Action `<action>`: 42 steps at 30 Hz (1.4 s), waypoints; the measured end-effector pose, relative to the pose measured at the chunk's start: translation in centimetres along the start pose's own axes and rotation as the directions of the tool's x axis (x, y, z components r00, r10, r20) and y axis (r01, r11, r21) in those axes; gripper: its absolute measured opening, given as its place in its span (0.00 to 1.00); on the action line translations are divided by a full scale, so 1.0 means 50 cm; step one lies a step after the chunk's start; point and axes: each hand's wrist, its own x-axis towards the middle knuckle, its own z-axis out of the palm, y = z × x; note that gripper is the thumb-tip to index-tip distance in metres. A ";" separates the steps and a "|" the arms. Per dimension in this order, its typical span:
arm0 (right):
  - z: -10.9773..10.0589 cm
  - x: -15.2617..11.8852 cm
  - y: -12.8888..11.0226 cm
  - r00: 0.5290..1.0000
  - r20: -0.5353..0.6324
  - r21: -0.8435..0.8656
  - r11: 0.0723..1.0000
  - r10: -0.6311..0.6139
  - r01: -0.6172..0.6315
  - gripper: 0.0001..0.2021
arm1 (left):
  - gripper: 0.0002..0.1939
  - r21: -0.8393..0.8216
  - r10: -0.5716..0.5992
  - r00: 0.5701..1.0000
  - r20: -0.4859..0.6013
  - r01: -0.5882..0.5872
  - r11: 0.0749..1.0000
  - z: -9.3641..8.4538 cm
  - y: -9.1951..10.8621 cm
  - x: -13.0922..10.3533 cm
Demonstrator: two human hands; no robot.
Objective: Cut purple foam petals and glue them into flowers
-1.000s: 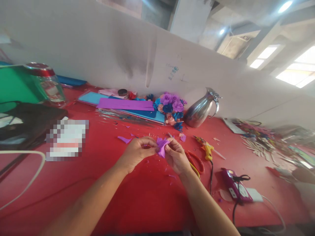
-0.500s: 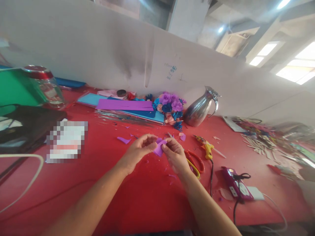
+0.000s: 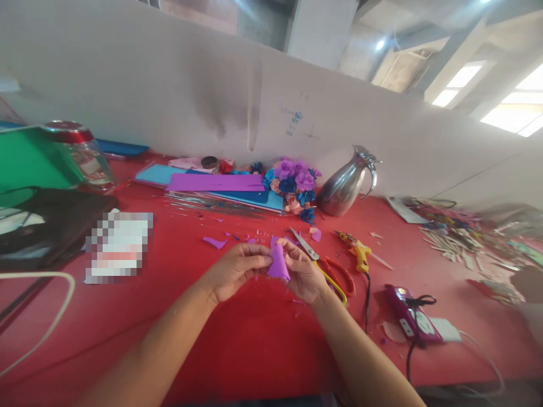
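Observation:
A small purple paper piece (image 3: pixel 278 262), folded into a narrow cone-like shape, is held between both hands over the red table. My left hand (image 3: pixel 237 268) pinches its left edge with thumb and fingers. On the other side, my right hand (image 3: pixel 302 271) grips it, thumb against its face. Scissors (image 3: pixel 335 277) with red and yellow handles lie beside my right hand, blades pointing up-left. Purple scraps (image 3: pixel 214 242) are scattered beyond the hands.
Behind lie purple sheets (image 3: pixel 216 182), paper flowers (image 3: pixel 294 181) and a metal jug (image 3: pixel 345 183). A yellow glue gun (image 3: pixel 360 257) and purple power strip (image 3: pixel 409 316) are right. A jar (image 3: pixel 91 164) and dark bag (image 3: pixel 55 226) stand left.
The purple paper has gone from a wider, crumpled-looking shape to a narrow folded one. My fingers have shifted around it, and more of the scissors' blades shows.

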 end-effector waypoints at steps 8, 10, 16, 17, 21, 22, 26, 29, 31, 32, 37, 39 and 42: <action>-0.015 0.002 0.008 1.000 0.009 -0.019 1.000 0.014 -0.013 0.21 | 0.09 0.019 0.014 0.997 0.078 -0.016 1.000 -0.007 -0.005 -0.002; -0.012 0.002 0.008 1.000 -0.014 -0.035 0.999 -0.001 0.001 0.21 | 0.12 -0.005 0.034 0.995 0.097 -0.033 0.999 -0.005 -0.005 -0.002; 0.002 0.007 0.004 0.926 -0.237 -0.269 0.936 -0.293 0.227 0.12 | 0.16 0.065 0.124 0.991 -0.044 -0.121 0.991 0.003 -0.016 0.007; 0.002 0.008 0.004 0.906 -0.257 -0.315 0.916 -0.335 0.249 0.11 | 0.17 0.109 0.145 0.987 -0.076 -0.136 0.985 0.004 -0.019 0.010; -0.003 0.012 0.009 0.907 -0.227 -0.427 0.873 -0.355 0.235 0.10 | 0.12 0.258 0.162 0.967 -0.194 -0.109 0.960 0.003 -0.029 0.019; -0.004 0.012 0.010 0.914 -0.207 -0.470 0.854 -0.350 0.220 0.10 | 0.11 0.274 0.164 0.966 -0.199 -0.105 0.956 0.002 -0.031 0.020; -0.004 0.008 0.013 0.887 -0.135 -0.747 0.633 -0.442 0.202 0.13 | 0.12 0.317 0.209 0.957 -0.201 -0.139 0.938 0.005 -0.033 0.023; -0.007 -0.002 0.015 0.773 -0.042 -0.928 0.311 -0.634 0.204 0.10 | 0.13 0.332 0.242 0.918 -0.314 -0.133 0.934 0.003 -0.035 0.021; -0.010 -0.009 0.016 0.693 0.114 -0.974 0.055 -0.712 0.218 0.11 | 0.19 0.239 0.134 0.942 -0.307 -0.061 0.969 -0.002 -0.036 0.020; -0.012 -0.012 0.018 0.680 0.206 -0.970 -0.055 -0.703 0.237 0.13 | 0.21 0.183 0.088 0.957 -0.276 -0.038 0.982 -0.005 -0.036 0.019; -0.011 -0.013 0.030 0.717 0.414 -0.910 -0.275 -0.561 0.311 0.18 | 0.16 0.158 0.087 0.961 -0.261 -0.047 0.986 -0.014 -0.034 0.020; -0.009 -0.010 0.034 0.737 0.405 -0.914 -0.269 -0.541 0.304 0.19 | 0.16 0.208 0.102 0.952 -0.289 -0.041 0.977 -0.022 -0.022 0.018; -0.010 -0.006 0.038 0.767 0.360 -0.932 -0.240 -0.531 0.272 0.22 | 0.14 0.327 0.186 0.918 -0.350 -0.066 0.943 -0.060 0.016 0.004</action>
